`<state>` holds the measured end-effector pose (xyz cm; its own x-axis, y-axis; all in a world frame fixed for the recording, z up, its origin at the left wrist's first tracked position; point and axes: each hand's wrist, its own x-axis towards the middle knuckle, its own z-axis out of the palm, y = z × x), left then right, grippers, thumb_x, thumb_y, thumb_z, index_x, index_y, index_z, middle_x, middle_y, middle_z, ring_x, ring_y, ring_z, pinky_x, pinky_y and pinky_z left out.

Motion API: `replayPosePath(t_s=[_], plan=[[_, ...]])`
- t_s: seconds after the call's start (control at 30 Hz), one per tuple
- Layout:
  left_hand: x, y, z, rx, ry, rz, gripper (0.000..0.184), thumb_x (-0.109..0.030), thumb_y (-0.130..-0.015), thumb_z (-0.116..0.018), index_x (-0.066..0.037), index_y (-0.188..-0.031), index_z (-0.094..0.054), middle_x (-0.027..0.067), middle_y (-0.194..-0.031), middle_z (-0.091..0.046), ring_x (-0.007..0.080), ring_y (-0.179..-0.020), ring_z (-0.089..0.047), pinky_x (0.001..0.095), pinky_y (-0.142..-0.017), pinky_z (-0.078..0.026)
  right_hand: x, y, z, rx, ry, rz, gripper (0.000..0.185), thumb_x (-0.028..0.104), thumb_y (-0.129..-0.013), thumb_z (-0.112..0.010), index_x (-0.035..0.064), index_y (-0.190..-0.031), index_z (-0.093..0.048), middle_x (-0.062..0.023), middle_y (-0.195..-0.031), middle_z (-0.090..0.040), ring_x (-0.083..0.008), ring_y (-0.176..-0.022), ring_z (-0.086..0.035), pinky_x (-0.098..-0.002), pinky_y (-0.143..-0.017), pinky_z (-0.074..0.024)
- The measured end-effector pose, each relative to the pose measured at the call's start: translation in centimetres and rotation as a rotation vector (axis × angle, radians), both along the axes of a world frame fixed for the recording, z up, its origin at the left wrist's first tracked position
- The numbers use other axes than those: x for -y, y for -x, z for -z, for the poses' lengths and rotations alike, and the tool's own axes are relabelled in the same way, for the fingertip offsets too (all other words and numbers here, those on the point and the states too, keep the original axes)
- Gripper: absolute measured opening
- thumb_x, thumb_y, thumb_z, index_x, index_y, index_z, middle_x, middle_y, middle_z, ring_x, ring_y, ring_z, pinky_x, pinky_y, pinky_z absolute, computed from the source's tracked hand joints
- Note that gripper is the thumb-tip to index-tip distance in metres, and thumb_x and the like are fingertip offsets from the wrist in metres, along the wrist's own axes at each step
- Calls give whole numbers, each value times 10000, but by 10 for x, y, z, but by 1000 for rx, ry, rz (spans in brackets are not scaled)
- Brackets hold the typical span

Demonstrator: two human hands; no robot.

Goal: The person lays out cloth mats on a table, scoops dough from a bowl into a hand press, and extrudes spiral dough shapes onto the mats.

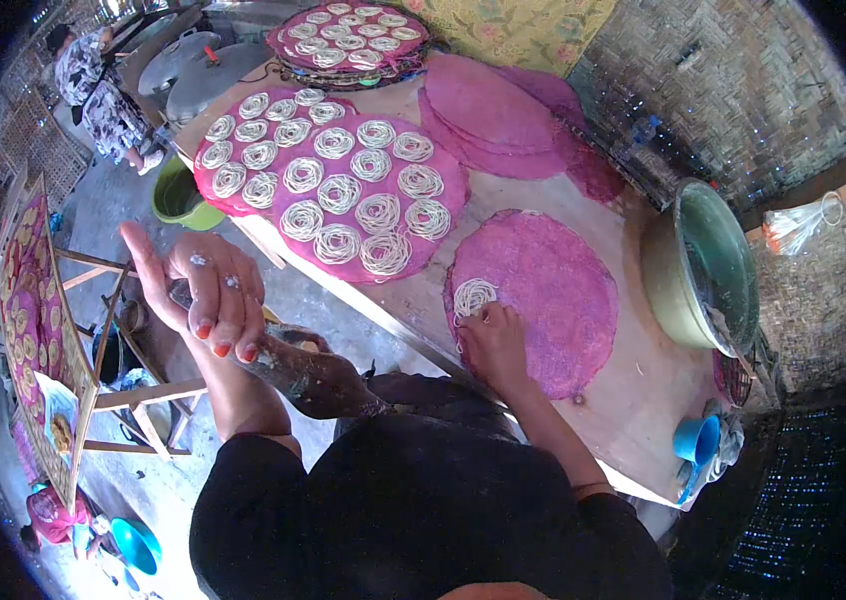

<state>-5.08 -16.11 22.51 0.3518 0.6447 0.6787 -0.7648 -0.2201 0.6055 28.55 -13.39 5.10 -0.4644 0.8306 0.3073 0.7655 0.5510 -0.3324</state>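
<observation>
My left hand (215,290) is raised off the table's front edge, its fingers curled over the end of a dark, worn wooden handle (313,378); white flecks stick to the fingers. What the handle belongs to is hidden near my body. My right hand (496,345) is down on a round pink mesh sheet (553,300), fingers pinched at the lower edge of a coil of pale noodle strands (474,297). A loose strand trails beside the fingers. This coil is the only one on that sheet and lies near its left edge.
More pink sheets (293,150) with several noodle coils lie to the left, and bare pink sheets (493,110) are stacked behind. A large metal basin (658,265) and a blue dipper (695,440) stand right. Two other people (103,95) are on the left, one squatting.
</observation>
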Motion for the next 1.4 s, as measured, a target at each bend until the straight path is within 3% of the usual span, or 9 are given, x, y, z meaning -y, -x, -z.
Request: replayPosePath(t_s=[0.2,0.47,0.7,0.77,0.87,1.1,1.2,1.33,1.4], plan=[[-1,-2,-1,34,11,17,869,-676,-881,-75,-41,-535,-558,108,-440,-550,248,-334,-551,265,-273,-353,-2,4,0,129,-10,-23,105,156,-732,-651,100,-820,-660,-106,-882,-528,-298,-852,-497,-432,-721,-383],[-3,8,6,-13,-6,-38,850,-677,-880,-69,-67,-536,-551,102,-441,-554,243,-337,-554,261,-274,-337,-10,-17,2,-56,114,123,157,167,-745,-647,37,-826,-611,-144,-896,-529,-333,-866,-494,-446,-769,-370],[-12,3,7,-7,23,-19,836,-672,-883,-67,-76,-538,-540,106,-443,-555,248,-342,-556,263,-278,-342,-11,-32,4,-46,80,-18,139,119,-725,-637,80,-858,-644,-148,-898,-530,-326,-865,-499,-436,-752,-388],[-18,2,8,-7,-10,32,836,-669,-885,-69,-72,-540,-540,108,-441,-553,253,-345,-556,269,-281,-356,-19,-40,2,-179,71,98,212,16,-726,-583,80,-917,-652,-145,-956,-531,-330,-894,-497,-425,-730,-401],[-23,0,10,-2,-27,63,838,-668,-885,-70,-65,-541,-540,106,-438,-548,258,-348,-557,277,-283,-369,-34,-41,2,-77,35,224,280,-17,-729,-540,84,-961,-658,-162,-985,-519,-339,-901,-498,-426,-747,-404],[-30,-8,10,7,-25,91,837,-675,-882,-78,-63,-543,-537,108,-434,-541,258,-350,-558,283,-286,-381,-42,-42,15,-108,129,208,304,-26,-721,-531,83,-981,-646,-172,-1018,-503,-346,-928,-491,-429,-801,-392],[-30,-12,10,51,19,41,831,-672,-884,-80,-63,-555,-542,111,-432,-538,257,-334,-546,279,-281,-373,-42,-44,18,-129,-12,211,246,29,-732,-545,88,-947,-649,-163,-959,-522,-339,-865,-505,-436,-754,-399],[-46,-18,6,37,78,-14,812,-672,-883,-86,-82,-514,-504,87,-392,-493,241,-297,-512,283,-262,-360,-43,-48,16,-164,51,177,248,39,-743,-551,93,-966,-643,-164,-952,-532,-336,-895,-511,-426,-784,-402],[-59,-33,-2,80,145,-62,742,-670,-888,-140,-121,-510,-466,25,-339,-369,182,-221,-353,279,-232,-296,-43,-53,7,-231,113,162,244,53,-762,-558,99,-986,-642,-166,-960,-540,-327,-928,-518,-418,-806,-403]])
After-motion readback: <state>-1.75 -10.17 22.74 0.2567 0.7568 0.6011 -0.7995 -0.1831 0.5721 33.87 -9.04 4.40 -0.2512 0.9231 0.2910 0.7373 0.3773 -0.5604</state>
